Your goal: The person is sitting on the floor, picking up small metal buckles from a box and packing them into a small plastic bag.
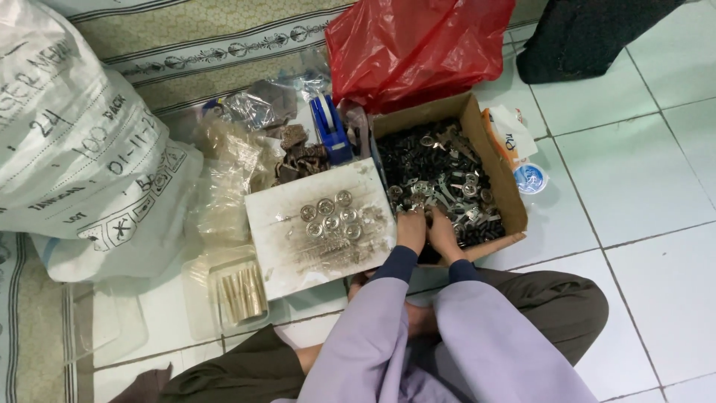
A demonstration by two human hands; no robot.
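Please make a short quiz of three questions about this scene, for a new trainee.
1. True or false: both hands, left hand and right hand, are at the cardboard box of metal parts.
2. What lies on the white board? A) round metal discs B) scissors C) a cup
3. What colour is the plastic bag behind the box?

Key: 1 true; 2 A, the discs; 3 red.

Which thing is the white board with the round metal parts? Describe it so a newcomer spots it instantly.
Start at the open cardboard box of dark metal parts, where both hands reach in. Directly to its left lies a smudged white board, flat on the tiled floor. Unlike its neighbours, it bears a tidy cluster of shiny round metal pieces.
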